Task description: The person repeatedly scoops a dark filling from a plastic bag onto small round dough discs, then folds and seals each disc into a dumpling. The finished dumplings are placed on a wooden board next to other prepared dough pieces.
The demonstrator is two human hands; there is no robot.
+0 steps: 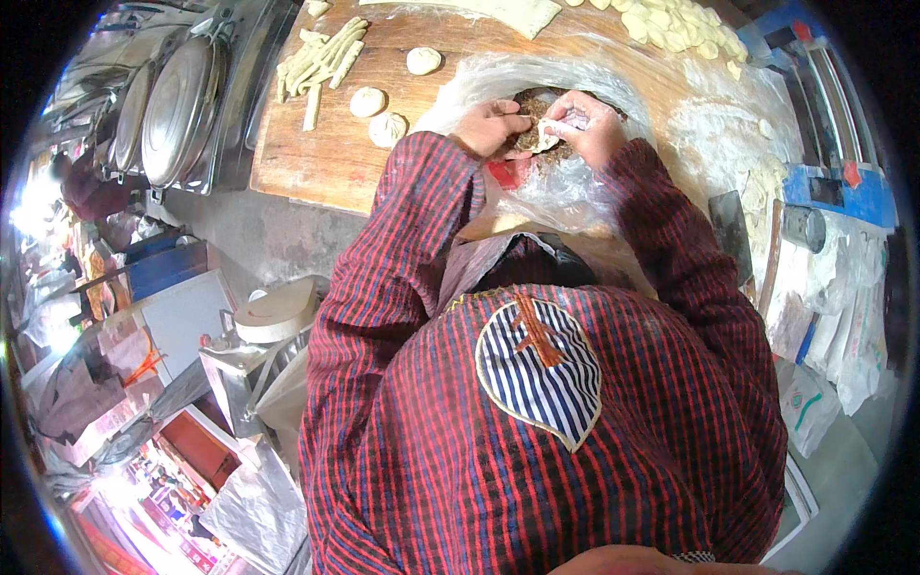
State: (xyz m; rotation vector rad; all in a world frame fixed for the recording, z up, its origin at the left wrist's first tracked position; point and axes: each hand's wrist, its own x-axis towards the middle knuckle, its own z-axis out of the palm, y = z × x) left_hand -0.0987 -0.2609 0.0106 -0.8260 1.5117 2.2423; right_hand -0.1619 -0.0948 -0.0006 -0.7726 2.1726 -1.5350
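A small piece of filled dough (548, 136) is held between my two hands, its edge gathered up. My right hand (591, 128) pinches that edge between thumb and fingers. From the other side, my left hand (489, 128) cradles the dough with curved fingers. Directly below both hands is a dark brown crumbly filling (528, 140) in a container lined with clear plastic film (568, 188); the container's shape is mostly hidden. Three round buns, a plain-looking one (424, 60), another (367, 102) and a pleated one (388, 129), sit on the wooden board (316, 169) left of my hands.
Dough strips (323, 61) lie at the board's left, a flat dough sheet (496, 11) at its far edge. Many small dough pieces (675, 29) are heaped far right. Flour (719, 122) dusts the right side, near a dark flat blade (730, 233) and a metal cup (803, 228).
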